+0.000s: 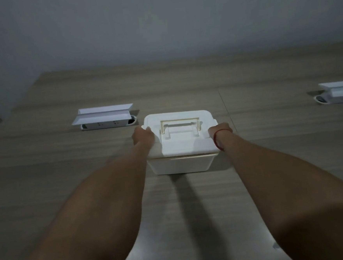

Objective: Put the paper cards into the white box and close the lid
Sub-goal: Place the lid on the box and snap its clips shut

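White box [180,165] sits mid-table with its lid [179,137] down and no paper cards in sight, so they are probably inside. Left hand [143,135] curls over the lid's left edge, right hand [219,129] over its right; the latches look like the last step. Two white socket units [103,116] lie toward the table's [192,209] far edge.

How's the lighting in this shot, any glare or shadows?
Head view: dim overall; the white box lid is the brightest spot, mildly washed out; a dark shadow runs from the box toward the camera across the table; wide-angle bending at the edges.
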Demonstrator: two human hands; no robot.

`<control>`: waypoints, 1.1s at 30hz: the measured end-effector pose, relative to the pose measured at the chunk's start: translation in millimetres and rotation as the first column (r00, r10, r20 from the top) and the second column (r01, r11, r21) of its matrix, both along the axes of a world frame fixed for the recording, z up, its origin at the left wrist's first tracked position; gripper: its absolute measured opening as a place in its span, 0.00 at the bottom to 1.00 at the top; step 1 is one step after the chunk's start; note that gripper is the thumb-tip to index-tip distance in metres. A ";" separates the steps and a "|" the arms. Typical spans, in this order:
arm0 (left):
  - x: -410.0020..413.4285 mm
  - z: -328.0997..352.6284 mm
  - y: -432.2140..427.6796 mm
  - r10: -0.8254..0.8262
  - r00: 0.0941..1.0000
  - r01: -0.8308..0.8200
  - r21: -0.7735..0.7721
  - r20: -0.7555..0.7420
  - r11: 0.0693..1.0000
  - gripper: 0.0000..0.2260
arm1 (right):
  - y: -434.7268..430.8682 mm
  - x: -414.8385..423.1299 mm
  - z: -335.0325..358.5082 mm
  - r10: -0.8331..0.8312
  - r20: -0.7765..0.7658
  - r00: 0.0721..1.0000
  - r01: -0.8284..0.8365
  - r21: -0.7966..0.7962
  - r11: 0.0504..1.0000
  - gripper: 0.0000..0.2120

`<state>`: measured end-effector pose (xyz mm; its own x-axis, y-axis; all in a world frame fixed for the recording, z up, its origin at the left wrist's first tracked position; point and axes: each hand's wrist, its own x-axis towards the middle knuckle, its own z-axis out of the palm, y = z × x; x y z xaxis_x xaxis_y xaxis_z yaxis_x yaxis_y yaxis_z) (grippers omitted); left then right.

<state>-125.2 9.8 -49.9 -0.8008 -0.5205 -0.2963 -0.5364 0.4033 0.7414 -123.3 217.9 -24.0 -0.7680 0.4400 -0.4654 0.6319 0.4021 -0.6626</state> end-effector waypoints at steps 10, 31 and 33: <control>2.7 -12.6 -4.7 0.058 0.998 -0.058 0.019 0.040 0.998 0.22 | -16.1 -2.3 -4.5 -0.045 -0.046 0.998 0.044 -0.015 0.999 0.19; -2.5 -26.8 -13.2 0.041 0.999 -0.042 0.055 0.019 0.998 0.23 | -15.9 -8.4 -17.7 -0.095 -0.056 0.994 0.088 -0.118 0.989 0.18; -4.2 -25.4 -13.7 0.029 0.999 -0.032 0.082 0.044 0.996 0.25 | -15.9 -7.5 -17.0 -0.097 -0.065 0.993 0.091 -0.098 0.991 0.20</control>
